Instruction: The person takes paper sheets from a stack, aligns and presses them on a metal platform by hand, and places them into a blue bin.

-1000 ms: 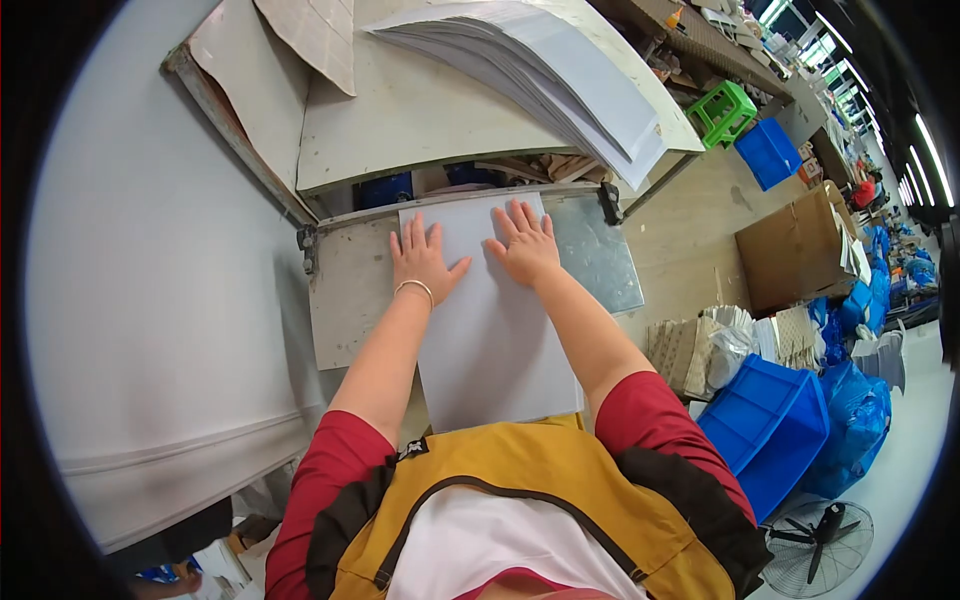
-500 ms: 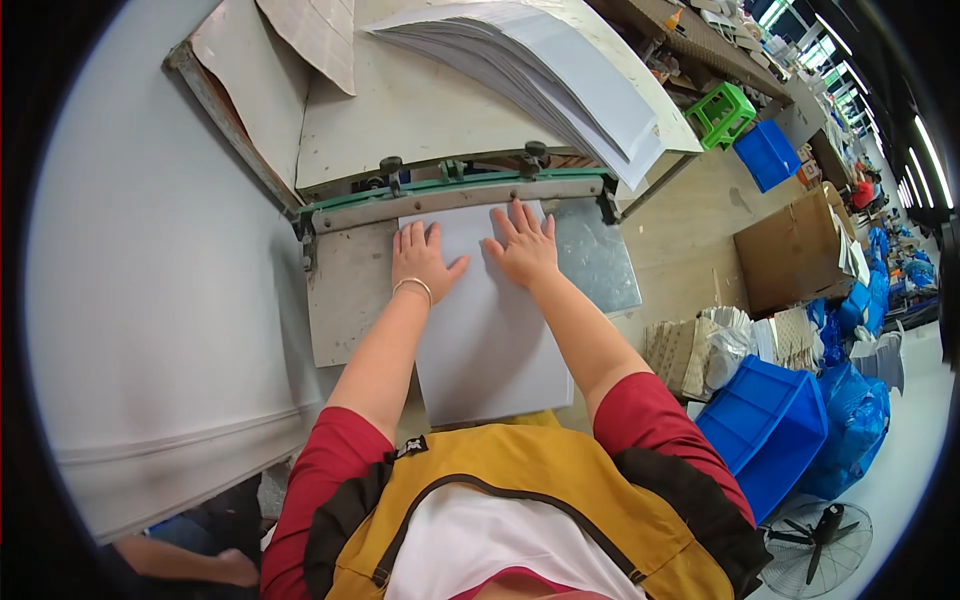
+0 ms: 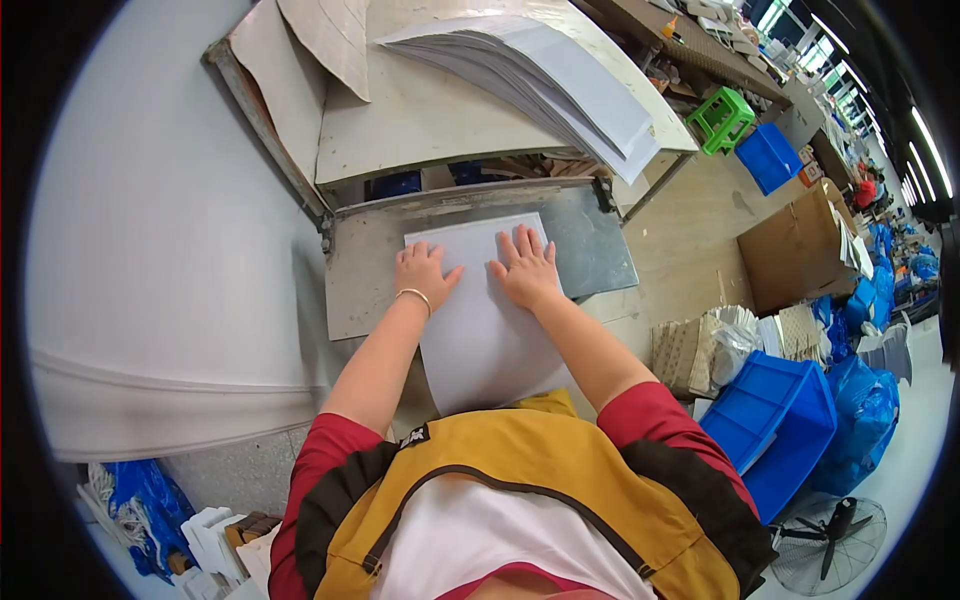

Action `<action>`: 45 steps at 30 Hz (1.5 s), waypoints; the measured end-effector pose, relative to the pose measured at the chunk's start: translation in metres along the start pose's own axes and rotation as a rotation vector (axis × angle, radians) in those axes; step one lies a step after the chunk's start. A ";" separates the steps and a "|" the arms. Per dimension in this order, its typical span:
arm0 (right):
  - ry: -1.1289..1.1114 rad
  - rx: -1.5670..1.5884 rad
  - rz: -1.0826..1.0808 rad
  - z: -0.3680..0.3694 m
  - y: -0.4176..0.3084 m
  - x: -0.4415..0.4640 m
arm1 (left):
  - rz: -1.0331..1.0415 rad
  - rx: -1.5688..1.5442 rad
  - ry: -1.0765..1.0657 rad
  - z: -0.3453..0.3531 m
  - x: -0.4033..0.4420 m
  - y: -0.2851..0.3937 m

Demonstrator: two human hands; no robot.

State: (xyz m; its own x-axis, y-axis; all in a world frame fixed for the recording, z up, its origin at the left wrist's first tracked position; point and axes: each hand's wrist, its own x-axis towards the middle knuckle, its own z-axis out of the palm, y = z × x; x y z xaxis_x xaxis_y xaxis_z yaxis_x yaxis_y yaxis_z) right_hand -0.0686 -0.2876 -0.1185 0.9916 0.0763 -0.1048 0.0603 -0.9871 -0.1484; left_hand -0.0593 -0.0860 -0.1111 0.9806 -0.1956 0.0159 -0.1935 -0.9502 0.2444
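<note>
A: Worn?
B: Mustard apron (image 3: 520,450), dark side panels, dark curved trim, small black-and-white tag (image 3: 415,436).
A: Under it?
B: White front, red neckline, red sleeves (image 3: 340,455).
A: Wrist?
B: Thin pale bracelet (image 3: 414,295), left one.

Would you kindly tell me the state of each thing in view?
Left hand, palm-down on white paper
Right hand, palm-down, fingers spread
White paper, beneath both hands
Paper stack, fanned, overhanging table
Cardboard box, open, papers protruding
Fan, blades apparently still
Larger blue crate, open
</note>
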 end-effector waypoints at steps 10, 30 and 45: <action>0.227 0.232 -0.062 0.014 0.020 -0.010 | -0.155 -0.056 -0.207 -0.031 0.030 -0.035; -0.034 1.637 0.097 -0.045 0.055 0.013 | -0.017 -1.008 -0.428 -0.079 0.015 -0.051; 0.483 2.230 0.441 -0.039 0.042 -0.159 | 0.421 -1.240 -0.834 -0.043 0.065 -0.027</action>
State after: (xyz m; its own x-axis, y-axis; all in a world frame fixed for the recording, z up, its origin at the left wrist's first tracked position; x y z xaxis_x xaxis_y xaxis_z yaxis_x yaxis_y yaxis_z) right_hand -0.2195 -0.3466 -0.0692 0.8700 -0.3804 -0.3138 0.0709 0.7262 -0.6839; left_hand 0.0113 -0.0624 -0.0755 0.4876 -0.8625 -0.1355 0.1196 -0.0877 0.9889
